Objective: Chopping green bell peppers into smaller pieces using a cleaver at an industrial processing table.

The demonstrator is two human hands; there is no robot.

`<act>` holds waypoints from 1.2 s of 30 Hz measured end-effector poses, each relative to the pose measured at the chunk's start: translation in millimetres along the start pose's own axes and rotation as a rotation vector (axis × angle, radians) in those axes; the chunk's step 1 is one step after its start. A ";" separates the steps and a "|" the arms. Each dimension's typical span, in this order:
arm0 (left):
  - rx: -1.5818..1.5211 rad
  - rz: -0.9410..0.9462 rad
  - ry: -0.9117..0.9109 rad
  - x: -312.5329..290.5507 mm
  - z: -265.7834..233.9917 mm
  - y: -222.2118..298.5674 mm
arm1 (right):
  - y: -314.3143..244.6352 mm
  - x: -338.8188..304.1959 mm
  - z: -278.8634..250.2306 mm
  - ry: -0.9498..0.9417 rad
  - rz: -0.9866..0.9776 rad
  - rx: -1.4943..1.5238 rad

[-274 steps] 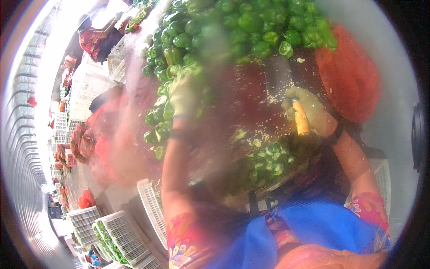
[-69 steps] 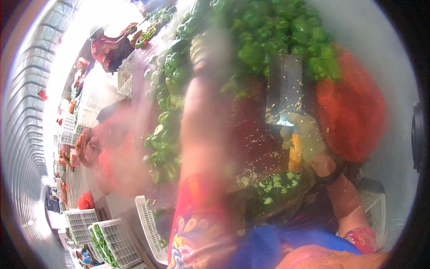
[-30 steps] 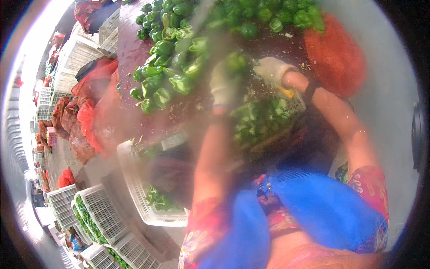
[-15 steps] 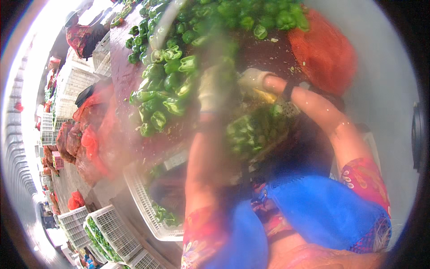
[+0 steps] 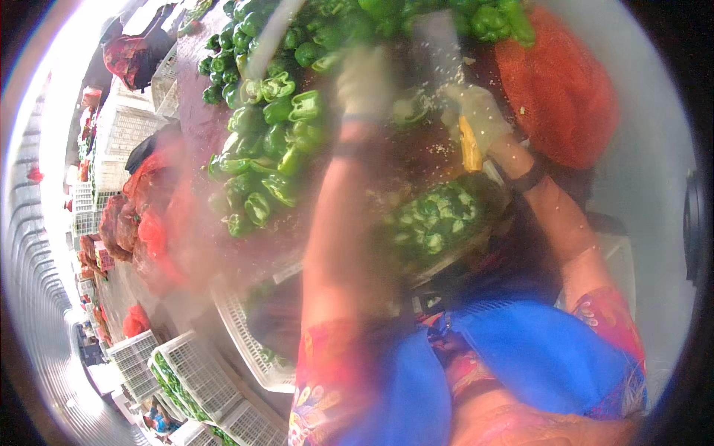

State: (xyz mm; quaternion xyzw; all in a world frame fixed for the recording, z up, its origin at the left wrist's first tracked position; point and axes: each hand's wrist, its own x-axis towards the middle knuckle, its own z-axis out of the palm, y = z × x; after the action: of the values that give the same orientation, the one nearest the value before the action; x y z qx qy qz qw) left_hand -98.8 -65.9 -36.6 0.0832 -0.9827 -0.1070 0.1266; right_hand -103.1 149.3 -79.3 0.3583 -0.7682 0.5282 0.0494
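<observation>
My right hand (image 5: 480, 119), in a pale glove, is closed round the yellow handle of a knife (image 5: 470, 149). Its wide grey blade appears to extend beyond the fingers, among green peppers at the far side. My left hand (image 5: 364, 82), also gloved, reaches over the dark red table (image 5: 349, 175) toward the pepper pile (image 5: 327, 33); motion and a smeared lens hide its fingers. Between the hands lies a pepper piece (image 5: 413, 106) with scattered pale seeds. Cut green peppers (image 5: 275, 137) lie left of my left hand. Close to my body, a container holds pepper pieces (image 5: 435, 219).
A red mesh sack (image 5: 558, 89) rests at the right edge of the table. A white plastic crate (image 5: 242, 334) stands at lower left. Farther left are stacked white crates (image 5: 197, 364), red mesh bags (image 5: 152, 234) and another person (image 5: 137, 59).
My right hand has swung right and turned, bringing the yellow handle and grey blade into clearer sight. My left hand has moved farther away from me, toward the pile.
</observation>
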 end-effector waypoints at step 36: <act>-0.623 -0.496 0.125 -191.9 -3.5 -25.9 | -121.6 -5.2 52.8 -0.792 0.332 -0.395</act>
State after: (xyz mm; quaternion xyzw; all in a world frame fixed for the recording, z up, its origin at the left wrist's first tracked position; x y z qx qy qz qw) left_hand 88.8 -54.9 -83.5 0.2819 -0.8437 -0.4218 0.1755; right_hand -10.0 84.6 -10.4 0.3883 -0.8607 0.1953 -0.2651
